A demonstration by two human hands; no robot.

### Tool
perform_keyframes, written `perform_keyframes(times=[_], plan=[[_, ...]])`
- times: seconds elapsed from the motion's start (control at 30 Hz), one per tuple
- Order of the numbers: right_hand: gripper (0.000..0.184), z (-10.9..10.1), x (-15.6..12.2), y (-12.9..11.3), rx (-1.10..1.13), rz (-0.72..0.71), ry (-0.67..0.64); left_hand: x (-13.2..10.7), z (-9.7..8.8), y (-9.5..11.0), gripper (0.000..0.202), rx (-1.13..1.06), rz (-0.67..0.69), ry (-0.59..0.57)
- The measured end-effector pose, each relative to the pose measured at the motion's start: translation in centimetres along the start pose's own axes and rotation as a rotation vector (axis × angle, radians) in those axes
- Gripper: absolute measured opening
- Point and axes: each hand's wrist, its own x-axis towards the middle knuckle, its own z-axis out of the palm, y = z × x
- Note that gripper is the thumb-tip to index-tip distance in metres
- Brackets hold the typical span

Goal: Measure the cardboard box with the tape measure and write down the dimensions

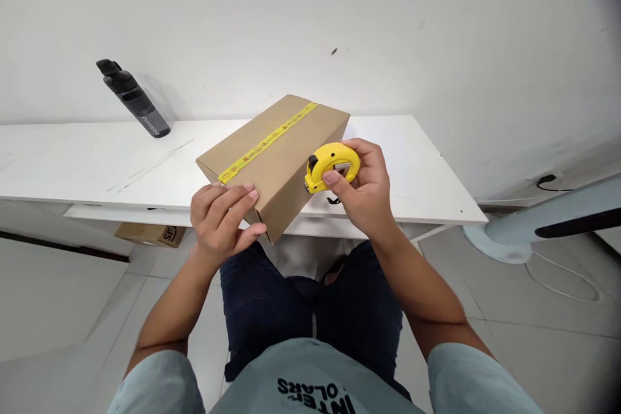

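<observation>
A brown cardboard box [286, 142] rests at an angle on the white table, its near corner jutting past the front edge. Yellow printed tape runs along its top face. My left hand [220, 217] grips that near end, fingers on top and thumb round by the corner. In my right hand [366, 187] is a yellow tape measure [334, 167], pinched between thumb and fingers just off the box's right side. No blade can be made out drawn from it. A small dark strap hangs below the tape measure.
On the white table [427, 168], a black bottle [138, 100] stands at the left near the wall. Another cardboard box [150, 234] shows under the table at left. A pale fan-like column [548, 213] with a round base and a cord stands on the floor at right.
</observation>
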Motion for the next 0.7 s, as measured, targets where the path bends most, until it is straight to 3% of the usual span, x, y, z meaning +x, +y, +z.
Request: perform_keyframes(times=[0.13,0.23,0.33,0.43,0.5,0.7], plan=[[0.049,-1.0,-1.1,0.6,0.134,0.109,0.088,0.3,0.0,-1.5,0.081,-0.121,-0.07,-0.03],[0.051,-2.5,-1.3,1.8,0.236,0.267,0.17,0.6,-0.1,-3.5,0.098,-0.17,-0.322,-0.071],[0.045,-3.3,-1.1,2.8,0.397,0.557,0.171,0.7,0.4,-5.7,0.092,-0.417,-0.518,-0.17],[0.046,-2.5,-1.5,2.6,0.551,0.781,0.052,0.6,1.3,-7.3,0.086,-0.608,-0.579,-0.22],[0.046,-1.3,-2.2,2.2,0.6,0.838,-0.012,0.6,1.8,-7.8,0.081,-0.632,-0.594,-0.185],[0.045,1.5,-4.3,3.5,0.666,0.883,0.09,1.3,3.2,-9.6,0.084,-0.615,-0.75,-0.021]])
